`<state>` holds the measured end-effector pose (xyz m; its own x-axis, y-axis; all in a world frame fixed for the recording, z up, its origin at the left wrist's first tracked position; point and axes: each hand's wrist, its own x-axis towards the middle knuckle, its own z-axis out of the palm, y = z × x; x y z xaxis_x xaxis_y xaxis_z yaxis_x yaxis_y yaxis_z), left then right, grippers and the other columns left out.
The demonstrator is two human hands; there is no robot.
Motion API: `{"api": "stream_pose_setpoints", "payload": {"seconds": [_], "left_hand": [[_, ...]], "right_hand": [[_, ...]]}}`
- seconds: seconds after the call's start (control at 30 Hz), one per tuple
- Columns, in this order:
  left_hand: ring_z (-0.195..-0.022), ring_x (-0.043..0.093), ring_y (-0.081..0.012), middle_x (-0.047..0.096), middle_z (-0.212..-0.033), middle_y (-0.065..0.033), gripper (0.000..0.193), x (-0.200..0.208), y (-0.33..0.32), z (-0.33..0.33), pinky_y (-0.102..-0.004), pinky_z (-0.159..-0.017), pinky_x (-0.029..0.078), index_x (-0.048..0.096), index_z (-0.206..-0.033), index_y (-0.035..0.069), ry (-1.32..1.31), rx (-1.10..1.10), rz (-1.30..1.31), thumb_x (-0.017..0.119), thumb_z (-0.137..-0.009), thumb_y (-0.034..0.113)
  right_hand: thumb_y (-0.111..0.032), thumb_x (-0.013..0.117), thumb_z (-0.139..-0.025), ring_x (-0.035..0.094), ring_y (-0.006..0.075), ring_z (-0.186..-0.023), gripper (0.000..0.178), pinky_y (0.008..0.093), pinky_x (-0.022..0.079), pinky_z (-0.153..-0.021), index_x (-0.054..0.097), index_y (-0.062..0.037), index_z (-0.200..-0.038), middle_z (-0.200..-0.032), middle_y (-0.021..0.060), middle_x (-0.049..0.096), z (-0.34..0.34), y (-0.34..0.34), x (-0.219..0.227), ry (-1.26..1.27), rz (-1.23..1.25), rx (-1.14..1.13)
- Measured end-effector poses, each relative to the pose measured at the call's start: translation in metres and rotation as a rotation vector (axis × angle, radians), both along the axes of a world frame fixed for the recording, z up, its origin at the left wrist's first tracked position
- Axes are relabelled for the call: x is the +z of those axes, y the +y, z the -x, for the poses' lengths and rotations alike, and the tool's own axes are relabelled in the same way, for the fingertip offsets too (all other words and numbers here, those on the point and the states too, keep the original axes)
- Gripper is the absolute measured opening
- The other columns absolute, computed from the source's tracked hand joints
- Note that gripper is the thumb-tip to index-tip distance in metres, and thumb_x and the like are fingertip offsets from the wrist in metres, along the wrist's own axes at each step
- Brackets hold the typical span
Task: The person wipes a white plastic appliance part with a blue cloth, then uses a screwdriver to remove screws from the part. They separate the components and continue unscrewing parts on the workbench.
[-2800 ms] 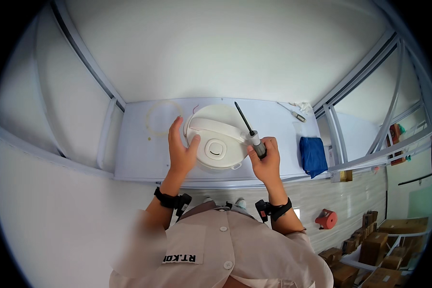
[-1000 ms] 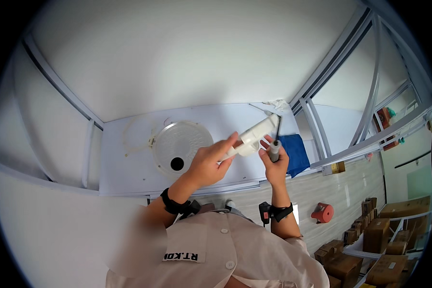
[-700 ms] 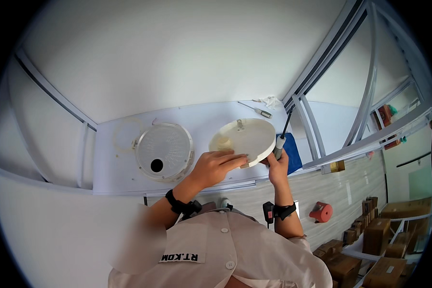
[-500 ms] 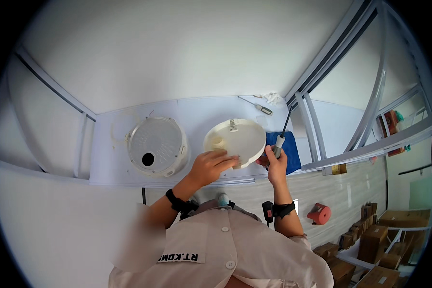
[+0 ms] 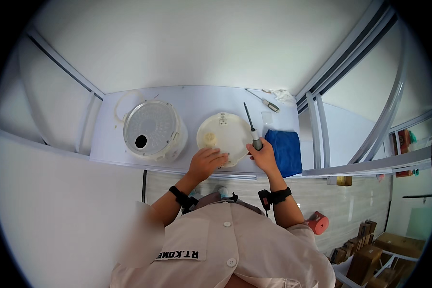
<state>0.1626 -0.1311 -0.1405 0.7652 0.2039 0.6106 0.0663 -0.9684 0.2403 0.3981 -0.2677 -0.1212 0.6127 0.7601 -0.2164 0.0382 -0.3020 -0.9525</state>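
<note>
A round cream-white appliance lid (image 5: 231, 130) lies nearly flat on the white table, its inner side up. My left hand (image 5: 207, 163) grips its near left rim, with the fingers over the edge. Inside the lid, beside those fingers, is a small cream-coloured round cap (image 5: 210, 139). Closed round a grey-handled screwdriver (image 5: 256, 138), my right hand (image 5: 264, 156) is at the lid's right rim; the dark shaft points away from me. To the left stands a white round appliance body (image 5: 177, 139) with a silver top plate (image 5: 151, 126) and a dark round hole.
A folded blue cloth (image 5: 283, 152) lies right of my right hand. Farther back are a second screwdriver (image 5: 270, 104), a small clear plastic piece (image 5: 268, 117) and crumpled white tissue (image 5: 282, 95). White frame posts (image 5: 317, 134) rise at the table's right end.
The lid has come down from a tilt to lie flatter. My right hand has moved left with the screwdriver, whose shaft now leans left rather than right.
</note>
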Motion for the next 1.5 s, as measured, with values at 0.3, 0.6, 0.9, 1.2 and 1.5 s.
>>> {"api": "stream_pose_setpoints", "payload": {"seconds": [0.3, 0.6, 0.9, 1.2, 1.5], "left_hand": [[-0.118, 0.066, -0.0255, 0.076, -0.122, -0.0001, 0.034, -0.015, -0.005, -0.012, -0.0449, -0.103, 0.053, 0.076, -0.121, 0.012, 0.105, 0.022, 0.096, 0.067, -0.088, 0.008], [-0.125, 0.061, -0.0309, 0.066, -0.133, -0.0081, 0.056, 0.021, -0.020, -0.026, -0.0488, -0.110, 0.045, 0.070, -0.130, 0.009, 0.257, 0.021, 0.178, 0.081, -0.075, 0.016], [-0.120, 0.064, -0.0302, 0.065, -0.136, -0.0082, 0.068, 0.000, -0.022, -0.047, -0.0456, -0.104, 0.049, 0.069, -0.132, 0.010, 0.281, 0.157, 0.229, 0.090, -0.067, 0.016], [-0.102, 0.072, -0.0282, 0.067, -0.120, -0.0043, 0.053, 0.001, -0.024, -0.054, -0.0414, -0.082, 0.061, 0.074, -0.120, 0.008, 0.284, 0.202, 0.312, 0.087, -0.069, 0.010], [-0.094, 0.072, -0.0301, 0.067, -0.116, -0.0034, 0.051, -0.001, -0.027, -0.059, -0.0420, -0.078, 0.060, 0.075, -0.119, 0.010, 0.312, 0.211, 0.385, 0.083, -0.069, 0.003]], "right_hand": [[-0.037, 0.084, -0.090, 0.072, 0.0378, -0.081, 0.040, 0.0434, 0.056, -0.074, 0.071, -0.0010, -0.103, -0.085, 0.0185, 0.074, -0.008, -0.013, 0.015, -0.420, 0.238, 0.152], [-0.028, 0.080, -0.094, 0.074, 0.0393, -0.090, 0.041, 0.0432, 0.057, -0.080, 0.065, -0.0040, -0.124, -0.098, 0.0212, 0.074, -0.009, -0.044, 0.055, -0.458, 0.172, 0.216], [-0.017, 0.078, -0.089, 0.073, 0.0427, -0.094, 0.036, 0.0471, 0.057, -0.080, 0.065, -0.0058, -0.121, -0.103, 0.0225, 0.075, -0.003, -0.063, 0.100, -0.479, 0.241, 0.287], [-0.015, 0.081, -0.085, 0.071, 0.0400, -0.089, 0.028, 0.0476, 0.058, -0.076, 0.072, -0.0079, -0.110, -0.101, 0.0146, 0.070, 0.000, -0.072, 0.106, -0.646, 0.120, 0.242], [-0.018, 0.082, -0.084, 0.072, 0.0402, -0.083, 0.024, 0.0475, 0.058, -0.071, 0.075, -0.0071, -0.104, -0.095, 0.0152, 0.072, 0.010, -0.063, 0.115, -0.723, 0.171, 0.258]]}}
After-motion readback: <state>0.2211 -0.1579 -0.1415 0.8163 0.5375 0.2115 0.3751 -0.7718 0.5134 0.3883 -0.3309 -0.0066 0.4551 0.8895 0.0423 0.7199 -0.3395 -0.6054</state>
